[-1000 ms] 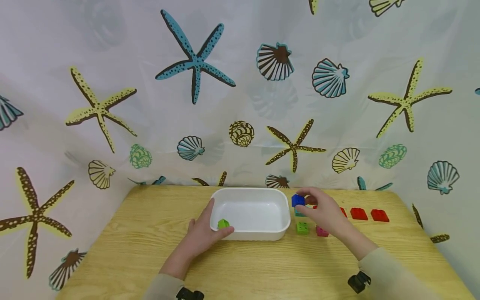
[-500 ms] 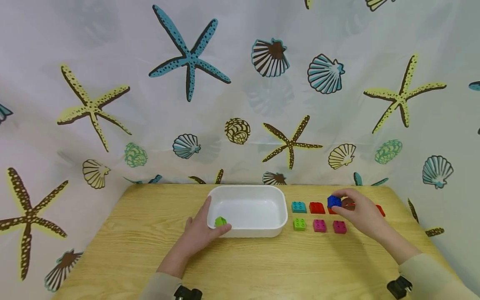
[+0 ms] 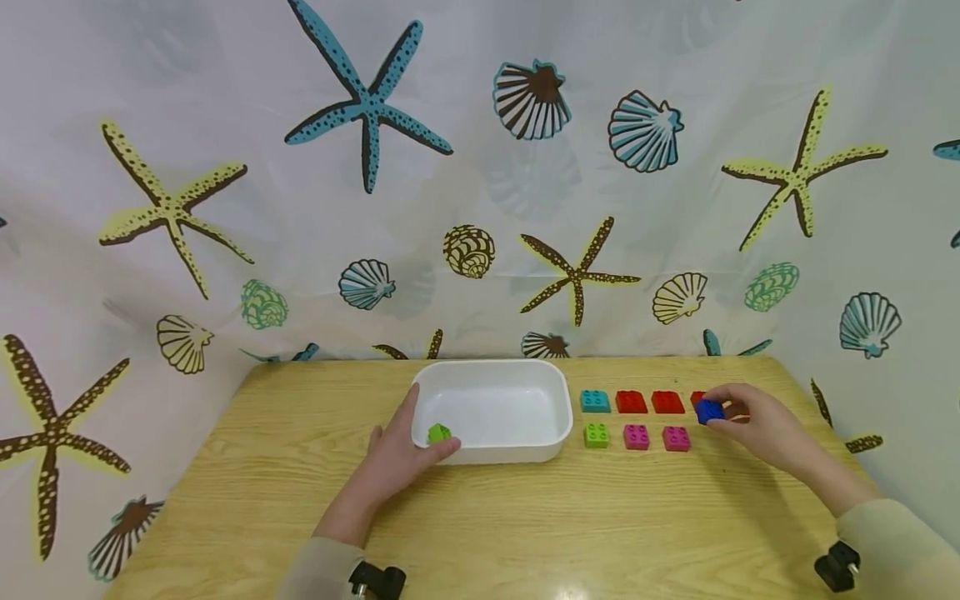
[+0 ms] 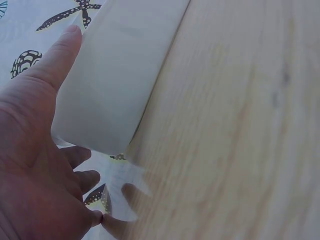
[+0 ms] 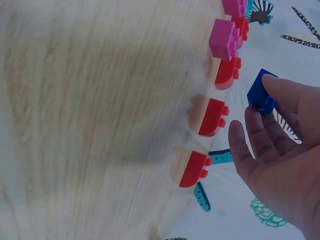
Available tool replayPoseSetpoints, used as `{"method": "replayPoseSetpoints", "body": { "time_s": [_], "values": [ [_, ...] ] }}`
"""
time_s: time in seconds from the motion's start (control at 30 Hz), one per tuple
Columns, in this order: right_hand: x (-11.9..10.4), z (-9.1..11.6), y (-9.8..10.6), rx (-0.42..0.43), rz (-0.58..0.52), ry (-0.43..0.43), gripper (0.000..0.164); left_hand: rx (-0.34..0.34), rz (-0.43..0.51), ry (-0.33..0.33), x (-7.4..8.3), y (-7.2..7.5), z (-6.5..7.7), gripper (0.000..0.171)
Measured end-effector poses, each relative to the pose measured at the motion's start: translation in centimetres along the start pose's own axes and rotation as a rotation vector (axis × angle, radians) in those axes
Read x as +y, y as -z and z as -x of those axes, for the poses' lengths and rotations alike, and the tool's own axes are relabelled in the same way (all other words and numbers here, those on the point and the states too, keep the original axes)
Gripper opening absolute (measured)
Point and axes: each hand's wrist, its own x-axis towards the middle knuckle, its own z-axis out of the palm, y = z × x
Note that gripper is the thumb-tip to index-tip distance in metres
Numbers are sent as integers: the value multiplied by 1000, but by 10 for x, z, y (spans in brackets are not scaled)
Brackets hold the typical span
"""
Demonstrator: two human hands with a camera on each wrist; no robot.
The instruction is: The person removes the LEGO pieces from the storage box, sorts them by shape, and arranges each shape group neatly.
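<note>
My right hand (image 3: 765, 421) pinches a blue toy building brick (image 3: 709, 411) between thumb and fingertips. It is held above the table, in front of a partly covered red brick (image 3: 697, 397). In the right wrist view the blue brick (image 5: 261, 94) is apart from the row of bricks. My left hand (image 3: 401, 450) rests against the left front corner of a white plastic bin (image 3: 491, 454), its thumb stretched along the front rim. Inside the bin, near that thumb, lies a lime green brick (image 3: 438, 433). The left wrist view shows the bin's outer wall (image 4: 110, 85) beside the straight thumb.
Right of the bin, a back row holds a light blue brick (image 3: 595, 402) and red bricks (image 3: 631, 402). In front of it are a lime brick (image 3: 596, 435) and two pink bricks (image 3: 636, 437). A printed curtain (image 3: 465, 317) hangs behind the wooden table (image 3: 525, 525).
My right hand has carried the blue brick rightward along the row and then lower, uncovering bricks it hid before. The left hand stays at the bin. The head view has shifted slightly.
</note>
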Motion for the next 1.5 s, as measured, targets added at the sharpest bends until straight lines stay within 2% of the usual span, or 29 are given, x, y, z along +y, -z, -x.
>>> {"method": "replayPoseSetpoints", "body": {
  "time_s": [0.17,0.6,0.93,1.5],
  "values": [
    [11,2,1,-32,7,-16,32,-4,3,2,-2,0,-1,126],
    [27,1,0,-137,28,-76,36,-1,11,10,2,3,1,126],
    [30,-2,-2,-165,46,-100,37,-10,9,8,-2,1,-2,128],
    [33,0,-8,-177,44,-113,39,-12,26,1,4,5,5,124]
  ]
}}
